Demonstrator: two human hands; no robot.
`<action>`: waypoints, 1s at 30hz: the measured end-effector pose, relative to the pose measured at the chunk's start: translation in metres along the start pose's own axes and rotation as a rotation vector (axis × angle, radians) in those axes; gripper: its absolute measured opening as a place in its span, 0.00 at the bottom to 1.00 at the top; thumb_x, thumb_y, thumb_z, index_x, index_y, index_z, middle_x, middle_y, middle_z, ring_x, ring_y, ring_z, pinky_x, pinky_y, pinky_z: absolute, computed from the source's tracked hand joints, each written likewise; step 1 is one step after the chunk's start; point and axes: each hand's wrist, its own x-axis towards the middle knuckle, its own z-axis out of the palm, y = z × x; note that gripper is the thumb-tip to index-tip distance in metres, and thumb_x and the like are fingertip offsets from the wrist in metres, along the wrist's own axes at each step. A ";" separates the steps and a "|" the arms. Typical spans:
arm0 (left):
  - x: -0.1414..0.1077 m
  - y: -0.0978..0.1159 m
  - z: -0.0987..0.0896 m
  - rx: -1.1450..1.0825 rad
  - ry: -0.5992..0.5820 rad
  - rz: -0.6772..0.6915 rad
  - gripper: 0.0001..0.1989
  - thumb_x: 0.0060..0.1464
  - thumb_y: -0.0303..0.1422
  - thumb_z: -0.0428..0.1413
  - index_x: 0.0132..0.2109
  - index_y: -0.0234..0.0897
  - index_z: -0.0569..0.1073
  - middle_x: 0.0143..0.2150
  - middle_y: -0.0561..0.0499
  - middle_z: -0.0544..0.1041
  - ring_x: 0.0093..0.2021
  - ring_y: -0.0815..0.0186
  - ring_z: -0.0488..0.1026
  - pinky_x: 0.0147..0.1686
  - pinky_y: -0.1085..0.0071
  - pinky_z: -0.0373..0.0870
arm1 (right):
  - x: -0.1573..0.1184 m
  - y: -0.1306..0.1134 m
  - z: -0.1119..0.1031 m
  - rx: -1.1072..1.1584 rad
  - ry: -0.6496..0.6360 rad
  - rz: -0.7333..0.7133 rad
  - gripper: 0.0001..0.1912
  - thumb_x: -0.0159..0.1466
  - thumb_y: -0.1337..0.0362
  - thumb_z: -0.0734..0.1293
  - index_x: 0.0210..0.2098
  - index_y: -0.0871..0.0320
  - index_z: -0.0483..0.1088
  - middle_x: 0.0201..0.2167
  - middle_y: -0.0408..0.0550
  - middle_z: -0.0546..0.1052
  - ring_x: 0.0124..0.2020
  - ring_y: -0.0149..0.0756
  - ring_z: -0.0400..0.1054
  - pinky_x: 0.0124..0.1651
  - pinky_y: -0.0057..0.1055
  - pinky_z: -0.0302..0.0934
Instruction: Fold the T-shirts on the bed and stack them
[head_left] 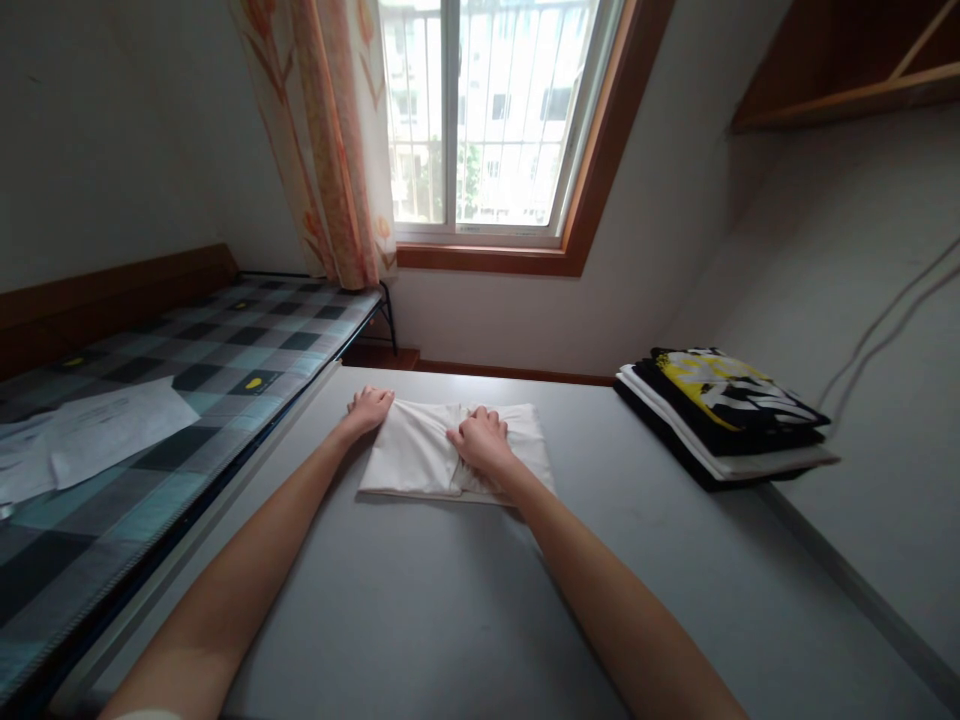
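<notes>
A folded white garment [416, 450] lies flat on the grey-white table, its long side running left to right. Creases fan across its left half toward the far left corner. At that corner my left hand [370, 408] is closed on the fabric edge. My right hand [481, 440] rests on top, just right of the middle, with fingers curled into the cloth beside a fold line. The palm and wrist hide part of the right half. Which kind of garment it is cannot be made out.
A stack of folded clothes [731, 415], black, white and yellow-printed on top, sits at the table's [420, 620] right edge by the wall. Left of the table is a bed with a checked mattress [277, 315] and papers [112, 430]. A curtain [337, 150] and window stand behind.
</notes>
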 end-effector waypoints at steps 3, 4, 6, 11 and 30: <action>-0.002 0.000 -0.001 -0.009 0.027 -0.015 0.16 0.59 0.43 0.48 0.38 0.40 0.76 0.49 0.41 0.74 0.53 0.49 0.69 0.49 0.56 0.66 | -0.001 0.000 0.000 0.002 -0.002 -0.001 0.23 0.69 0.53 0.57 0.45 0.63 0.77 0.57 0.65 0.67 0.56 0.55 0.57 0.55 0.45 0.52; -0.002 0.000 -0.004 -0.034 0.030 0.004 0.14 0.57 0.42 0.50 0.38 0.39 0.75 0.47 0.41 0.75 0.50 0.51 0.70 0.48 0.59 0.67 | -0.001 0.000 0.000 0.004 0.001 0.000 0.23 0.69 0.53 0.57 0.45 0.62 0.77 0.57 0.64 0.67 0.56 0.54 0.57 0.55 0.45 0.52; -0.002 -0.001 -0.013 -0.117 0.008 0.081 0.13 0.51 0.42 0.54 0.35 0.38 0.73 0.39 0.44 0.76 0.43 0.57 0.73 0.41 0.65 0.68 | -0.001 0.001 0.001 0.009 0.008 0.000 0.23 0.69 0.53 0.57 0.44 0.62 0.77 0.57 0.64 0.67 0.56 0.54 0.57 0.55 0.45 0.52; -0.014 0.000 -0.041 -0.121 -0.238 0.196 0.19 0.46 0.50 0.56 0.23 0.39 0.69 0.20 0.52 0.72 0.25 0.63 0.70 0.27 0.71 0.61 | 0.002 0.005 0.003 0.019 0.021 -0.004 0.23 0.68 0.52 0.58 0.43 0.60 0.78 0.56 0.63 0.68 0.55 0.53 0.58 0.54 0.44 0.52; -0.033 -0.027 -0.062 -0.575 -0.747 -0.030 0.29 0.34 0.57 0.65 0.28 0.33 0.74 0.21 0.52 0.72 0.23 0.71 0.67 0.22 0.76 0.57 | 0.005 0.005 0.012 0.098 0.091 -0.032 0.21 0.68 0.52 0.60 0.38 0.56 0.80 0.54 0.56 0.69 0.54 0.49 0.58 0.53 0.43 0.53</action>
